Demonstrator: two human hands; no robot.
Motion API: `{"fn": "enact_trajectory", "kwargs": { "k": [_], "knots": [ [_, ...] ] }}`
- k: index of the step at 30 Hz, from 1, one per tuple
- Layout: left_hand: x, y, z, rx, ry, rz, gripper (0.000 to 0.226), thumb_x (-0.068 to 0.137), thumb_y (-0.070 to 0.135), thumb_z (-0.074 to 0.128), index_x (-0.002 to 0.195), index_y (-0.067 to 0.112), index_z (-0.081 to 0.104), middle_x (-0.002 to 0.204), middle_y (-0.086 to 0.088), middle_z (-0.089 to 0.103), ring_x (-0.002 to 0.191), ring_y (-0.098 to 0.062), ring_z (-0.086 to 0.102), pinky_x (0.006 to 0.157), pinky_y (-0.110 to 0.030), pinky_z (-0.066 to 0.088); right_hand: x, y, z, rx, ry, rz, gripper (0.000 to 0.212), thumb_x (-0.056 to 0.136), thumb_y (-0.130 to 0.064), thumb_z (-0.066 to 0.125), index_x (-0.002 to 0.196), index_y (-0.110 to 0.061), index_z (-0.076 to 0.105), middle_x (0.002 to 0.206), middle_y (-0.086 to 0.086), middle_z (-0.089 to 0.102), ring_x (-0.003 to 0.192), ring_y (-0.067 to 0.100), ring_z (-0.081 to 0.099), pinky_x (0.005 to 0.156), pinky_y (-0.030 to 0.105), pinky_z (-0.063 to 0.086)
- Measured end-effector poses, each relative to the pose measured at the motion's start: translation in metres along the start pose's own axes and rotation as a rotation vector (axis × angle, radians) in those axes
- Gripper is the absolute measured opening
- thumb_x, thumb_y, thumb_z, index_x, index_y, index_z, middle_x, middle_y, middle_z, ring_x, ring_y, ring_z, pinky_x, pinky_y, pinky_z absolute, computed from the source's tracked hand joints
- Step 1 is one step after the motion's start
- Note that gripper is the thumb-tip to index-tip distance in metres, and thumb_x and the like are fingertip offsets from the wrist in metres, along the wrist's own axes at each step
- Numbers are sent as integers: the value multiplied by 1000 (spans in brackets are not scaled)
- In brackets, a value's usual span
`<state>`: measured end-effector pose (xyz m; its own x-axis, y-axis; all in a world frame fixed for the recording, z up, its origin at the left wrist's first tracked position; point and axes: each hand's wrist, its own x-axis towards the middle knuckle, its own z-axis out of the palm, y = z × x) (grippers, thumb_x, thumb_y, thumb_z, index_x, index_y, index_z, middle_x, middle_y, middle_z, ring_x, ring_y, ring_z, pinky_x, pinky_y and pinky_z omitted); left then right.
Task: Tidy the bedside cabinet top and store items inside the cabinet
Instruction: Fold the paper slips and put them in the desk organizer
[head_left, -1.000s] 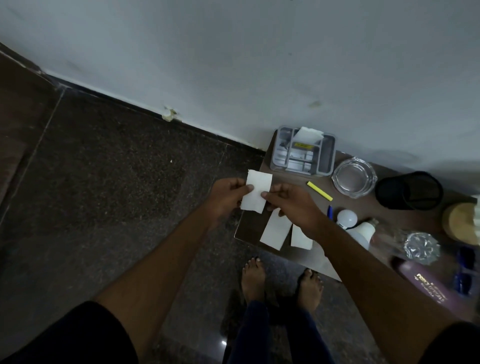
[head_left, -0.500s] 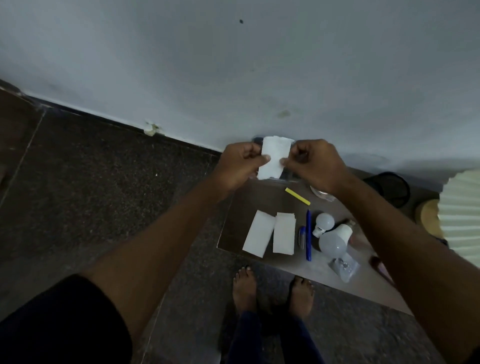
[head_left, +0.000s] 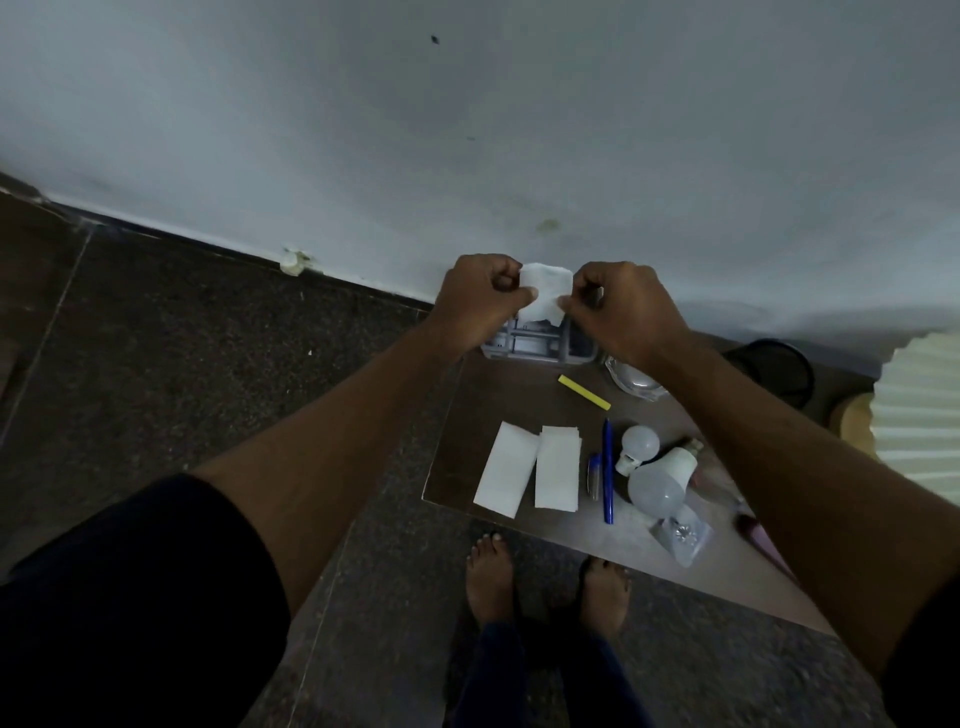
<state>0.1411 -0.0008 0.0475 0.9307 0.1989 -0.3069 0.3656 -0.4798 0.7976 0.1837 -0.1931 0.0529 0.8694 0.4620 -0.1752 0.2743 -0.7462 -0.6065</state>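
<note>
Between your two hands, held up above the grey organiser tray (head_left: 535, 345), is a small white paper (head_left: 544, 291). Your left hand (head_left: 480, 301) pinches its left edge with fingers curled tight, and your right hand (head_left: 621, 312) pinches the right edge the same way. The sheet looks thin and already creased, so pulling your hands apart could tear it; letting go on one side could let it flutter past the desk edge to the floor.

Below your hands lies the brown cabinet top, your desk (head_left: 478, 405), and most of the tidying seems yet to be done. Below your right hand sit the large bulb (head_left: 660, 483) and, just beside it, the small bulb (head_left: 638, 446); both are round and close to the front edge, so a brush from your forearm might roll them off. Below your left hand lie two folded papers (head_left: 530, 470), one touching the other. Between papers and bulbs rests a blue pen (head_left: 607, 467). Just beneath your right wrist lies a yellow stick (head_left: 584, 392), loose in your path to the tray.
</note>
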Motion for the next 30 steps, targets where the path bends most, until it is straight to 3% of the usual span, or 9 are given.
{"fn": "enact_trajectory", "kwargs": {
  "k": [4,7,10,16,21,27,30],
  "knots": [
    [0,-5,4,90,30,17,25,81,23,78,102,10,77,92,-3,77,78,-9,68,69,-13,50,-1,5,10,-58,-33,-37,9,89,-25,68,88,-16,68,88,1,68,75,17,60,66,28,47],
    [0,-6,8,147,10,53,21,82,25,77,99,13,78,94,-2,77,83,-12,69,80,-28,56,-2,7,15,-80,-36,-56,13,88,-26,69,92,-14,70,88,1,63,77,19,58,66,29,45],
    [1,-7,10,193,12,76,22,82,26,77,100,13,78,97,-1,73,84,-12,64,78,-27,52,0,7,17,-92,-28,-65,13,87,-25,70,93,-13,68,85,-2,55,76,18,54,66,26,37],
    [1,-10,14,240,10,90,25,81,29,77,102,17,77,104,-3,70,90,-15,66,80,-28,53,3,11,18,-114,-40,-51,18,86,-32,69,94,-16,68,91,3,62,79,20,57,69,35,51],
    [0,-10,15,221,50,100,22,79,22,79,100,16,79,98,0,73,80,-7,62,69,-7,44,0,11,17,-64,-25,-41,19,84,-32,71,99,-21,68,95,1,65,81,18,59,70,37,55],
    [-3,-9,12,174,61,114,20,79,18,78,99,13,79,96,-2,76,82,-10,68,79,-21,55,-4,10,15,-55,-1,-77,21,87,-28,68,106,-19,67,97,2,65,83,18,60,73,39,55],
    [-7,-10,9,136,105,117,18,79,15,78,97,10,79,98,-2,77,89,-11,70,78,-5,48,-11,5,12,-32,68,-81,25,89,-29,67,112,-21,65,102,0,65,88,14,60,77,35,55]
  ]
}}
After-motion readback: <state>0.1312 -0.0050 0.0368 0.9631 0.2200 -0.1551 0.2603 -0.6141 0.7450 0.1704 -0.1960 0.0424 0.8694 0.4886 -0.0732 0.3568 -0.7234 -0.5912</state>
